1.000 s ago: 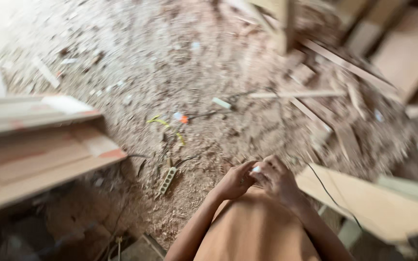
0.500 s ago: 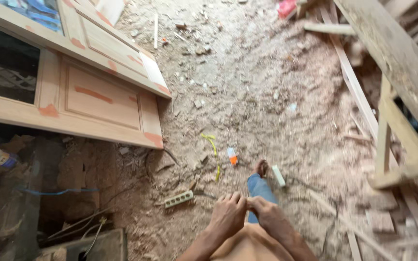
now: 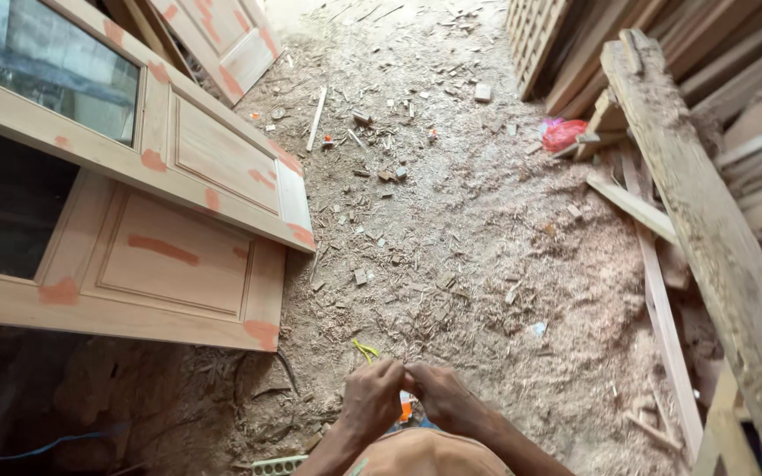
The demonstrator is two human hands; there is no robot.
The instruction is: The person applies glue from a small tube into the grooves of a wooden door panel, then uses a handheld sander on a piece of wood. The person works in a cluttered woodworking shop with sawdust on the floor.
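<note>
Orange piece [image 3: 406, 408] sits pinched between your left hand [image 3: 372, 398] and right hand [image 3: 445, 401], fingertips together above the sawdust floor [image 3: 487, 264]; you seem mid-fiddling, so hold steady.

1. A carpentry workshop, rough and dusty: the sawdust floor [image 3: 487, 229] is strewn with shavings and wood offcuts.
2. 2 unfinished panelled doors [image 3: 178, 220] lie at the left, patched with orange filler.
3. Rough planks [image 3: 716, 220] and timber are stacked at the right.

door panels [image 3: 178, 256] left, planks [image 3: 707, 220] right
</note>
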